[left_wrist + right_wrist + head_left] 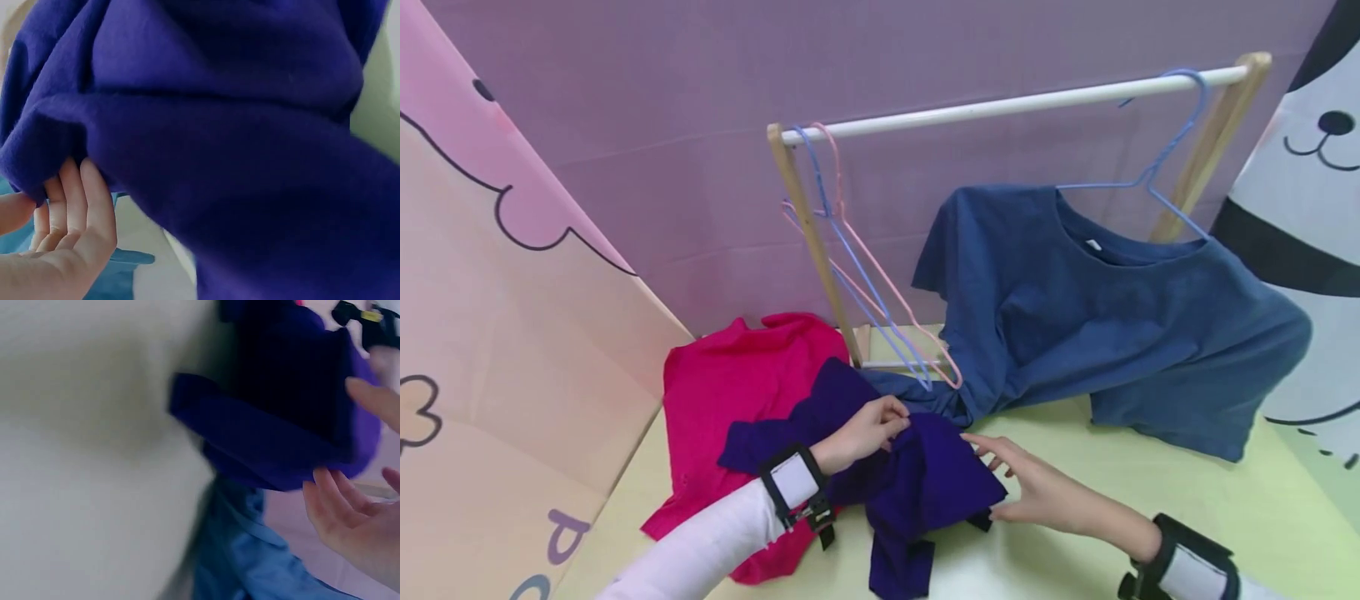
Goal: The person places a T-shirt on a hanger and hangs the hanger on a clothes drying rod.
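A dark purple garment (pixel 951 475) lies bunched at the front of the table, partly lifted. My left hand (pixel 867 429) pinches its upper edge between thumb and fingers. In the left wrist view those fingers (pixel 94 200) reach under a fold of the purple cloth (pixel 237 156). My right hand (pixel 1037 485) is at the garment's right side, thumb and fingers spread apart around its edge. The right wrist view shows the fingertips (pixel 322 481) at the cloth's edge, with no grip on it. Which part of the garment each hand meets cannot be told.
A wooden rack with a white rail (pixel 1015 106) stands behind. A blue T-shirt (pixel 1120 325) hangs from a blue hanger (pixel 1176 137) at right, its lower left part trailing on the table. Blue and pink hangers (pixel 842 212) hang at left. A red garment (pixel 737 383) lies left, partly beneath the purple one.
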`<state>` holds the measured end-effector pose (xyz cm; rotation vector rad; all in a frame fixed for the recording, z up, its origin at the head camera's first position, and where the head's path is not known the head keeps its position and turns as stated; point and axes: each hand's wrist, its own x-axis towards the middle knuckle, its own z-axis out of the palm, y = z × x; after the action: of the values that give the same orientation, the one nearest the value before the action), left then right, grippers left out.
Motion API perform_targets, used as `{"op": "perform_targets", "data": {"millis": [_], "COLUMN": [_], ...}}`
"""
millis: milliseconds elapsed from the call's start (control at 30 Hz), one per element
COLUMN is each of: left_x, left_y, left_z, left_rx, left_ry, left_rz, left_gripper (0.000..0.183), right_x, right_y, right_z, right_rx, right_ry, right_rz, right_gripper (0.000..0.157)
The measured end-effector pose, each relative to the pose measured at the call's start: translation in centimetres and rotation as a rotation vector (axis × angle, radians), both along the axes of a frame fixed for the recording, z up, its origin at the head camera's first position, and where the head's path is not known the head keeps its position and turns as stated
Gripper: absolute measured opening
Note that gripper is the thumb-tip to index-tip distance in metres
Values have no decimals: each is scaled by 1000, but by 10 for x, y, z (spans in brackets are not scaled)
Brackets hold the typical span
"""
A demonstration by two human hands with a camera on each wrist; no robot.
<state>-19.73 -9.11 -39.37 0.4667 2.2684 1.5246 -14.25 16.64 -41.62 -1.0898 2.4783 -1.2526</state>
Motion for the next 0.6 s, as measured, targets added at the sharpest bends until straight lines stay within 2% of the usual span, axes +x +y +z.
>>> {"op": "perform_targets", "data": {"millis": [67, 167, 233, 300, 400, 467, 533, 600], "left_x": [0, 0, 0, 1, 7, 15, 26, 37], "left_y": [0, 2, 3, 5, 6, 5, 5, 4], "left_z": [-3, -7, -8, -7, -1, 4, 7, 7], "left_rx": [16, 35, 44, 55, 27, -1, -61, -154], "left_ry": [-19, -28, -23, 4, 160, 311, 491, 653], "left_rz": [23, 48, 60, 73, 110, 121, 89, 2], "left_gripper": [13, 15, 15, 15, 11, 9, 11, 15], "right_x": [-2, -5, -6, -8, -13, -19, -24, -29], "right_y": [-4, -10, -13, -15, -16, -15, -13, -11], "right_z": [-9, -18, -20, -18, -15, -14, -13, -10], "right_rx": [25, 50, 58, 52, -7, -68, -129, -180], "right_ry": [37, 77, 72, 46, 12, -12, -42, -91], "right_rz": [-3, -22, -39, -58, -90, -111, -126, -145], "right_gripper": [84, 82, 73, 58, 33, 25, 23, 23]}}
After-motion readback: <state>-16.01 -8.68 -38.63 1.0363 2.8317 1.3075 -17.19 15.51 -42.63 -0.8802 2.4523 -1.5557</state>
